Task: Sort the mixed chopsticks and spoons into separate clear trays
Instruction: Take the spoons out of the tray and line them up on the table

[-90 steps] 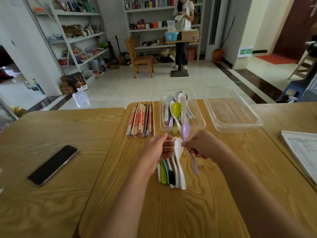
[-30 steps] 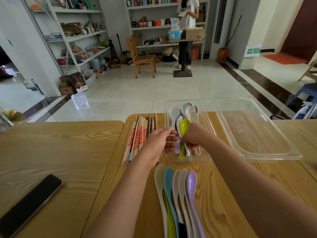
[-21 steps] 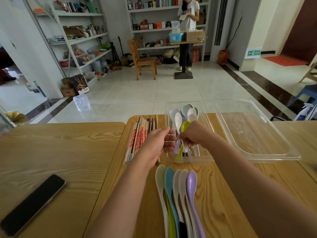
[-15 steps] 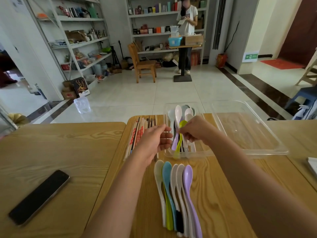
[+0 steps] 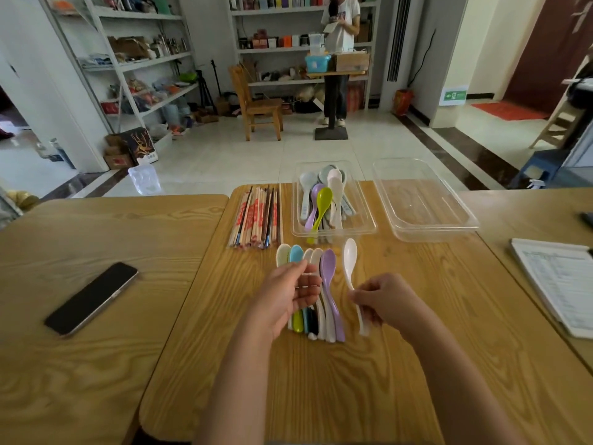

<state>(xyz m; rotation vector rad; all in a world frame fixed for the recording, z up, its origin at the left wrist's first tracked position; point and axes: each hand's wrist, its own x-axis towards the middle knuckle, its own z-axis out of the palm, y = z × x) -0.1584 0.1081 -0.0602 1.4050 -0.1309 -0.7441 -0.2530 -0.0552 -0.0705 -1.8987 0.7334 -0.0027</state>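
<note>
A row of several loose spoons point(image 5: 329, 271) in cream, blue, white and purple lies on the wooden table point(image 5: 353, 380). My left hand point(image 5: 285, 297) hovers over the row with relaxed fingers and holds nothing. My right hand point(image 5: 382, 300) pinches the handle of a white spoon point(image 5: 349, 261), bowl pointing away, just right of the row. A clear tray point(image 5: 364, 228) beyond holds several spoons, a green one point(image 5: 322, 203) on top. The second clear tray point(image 5: 426, 232) at the right holds nothing. Chopsticks point(image 5: 256, 216) lie bundled left of the spoon tray.
A black phone point(image 5: 91, 298) lies on the left table. A printed sheet point(image 5: 558, 281) rests at the right edge. A seam runs between the left and middle tables. Across the floor stand a wooden chair point(image 5: 256, 104), shelves and a person at a stand.
Both hands came back from the spoon tray toward me. My right hand now holds a white spoon beside the loose row; the green spoon lies in the tray.
</note>
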